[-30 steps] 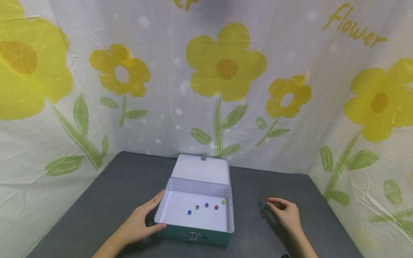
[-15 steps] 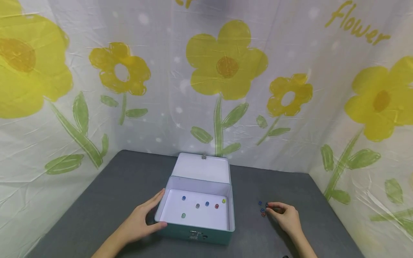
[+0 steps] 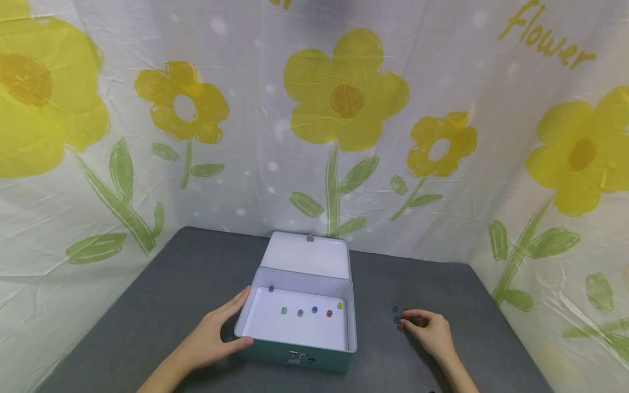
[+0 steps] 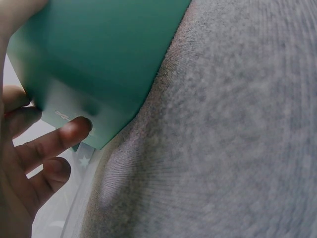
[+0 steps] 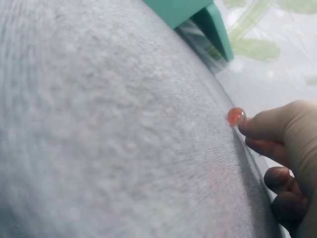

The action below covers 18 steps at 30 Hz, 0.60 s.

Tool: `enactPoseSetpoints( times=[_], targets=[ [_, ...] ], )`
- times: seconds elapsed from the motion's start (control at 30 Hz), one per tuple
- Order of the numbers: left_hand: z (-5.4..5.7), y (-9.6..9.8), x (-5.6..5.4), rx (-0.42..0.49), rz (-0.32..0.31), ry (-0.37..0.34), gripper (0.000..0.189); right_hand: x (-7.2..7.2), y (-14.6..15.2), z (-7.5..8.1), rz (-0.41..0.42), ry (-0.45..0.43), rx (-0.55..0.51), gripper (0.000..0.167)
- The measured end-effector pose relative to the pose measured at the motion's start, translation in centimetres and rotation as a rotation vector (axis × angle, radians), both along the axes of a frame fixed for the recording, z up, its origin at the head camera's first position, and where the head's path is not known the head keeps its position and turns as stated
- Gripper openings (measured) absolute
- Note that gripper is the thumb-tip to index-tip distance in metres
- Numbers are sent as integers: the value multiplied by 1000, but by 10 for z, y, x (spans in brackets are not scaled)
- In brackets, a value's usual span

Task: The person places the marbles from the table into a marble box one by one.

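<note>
A green metal box (image 3: 285,357) with a white inside stands with its lid (image 3: 307,256) laid back. Several small marbles lie spread on its floor, including a red marble (image 3: 329,314), a green marble (image 3: 284,310) and a blue marble (image 3: 271,289) at the back left corner. My left hand (image 3: 213,333) holds the box's left side, thumb at the front corner and fingers along the rim. On the table to the right, my right hand (image 3: 432,330) reaches with thumb and index apart beside several marbles. A red marble (image 5: 237,117) sits right at its thumb tip.
A dark grey table (image 3: 206,262) bears the box and loose marbles. Behind and beside it hangs a white curtain (image 3: 255,164) printed with yellow flowers. The metal latch (image 3: 296,356) is on the box's front face.
Inside the box, a blue marble has rolled to the back left corner, and a green marble has come into sight and rolled backward. My right hand has shifted slightly left; the left stays put.
</note>
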<state>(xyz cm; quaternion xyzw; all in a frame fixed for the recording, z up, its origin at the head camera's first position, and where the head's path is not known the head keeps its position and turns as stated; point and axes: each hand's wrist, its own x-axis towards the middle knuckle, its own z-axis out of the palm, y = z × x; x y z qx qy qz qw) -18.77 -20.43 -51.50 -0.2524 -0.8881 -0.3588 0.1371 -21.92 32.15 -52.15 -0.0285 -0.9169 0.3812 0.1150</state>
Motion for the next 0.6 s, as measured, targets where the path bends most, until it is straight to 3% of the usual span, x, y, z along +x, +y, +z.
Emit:
enactPoseSetpoints(
  times=[0.23, 0.6],
  targets=[
    [0, -1, 1, -1, -3, 4, 99, 1, -4, 0, 39, 2, -26, 15],
    [2, -1, 2, -7, 3, -5, 98, -3, -12, -3, 68, 79, 9, 13]
  ],
)
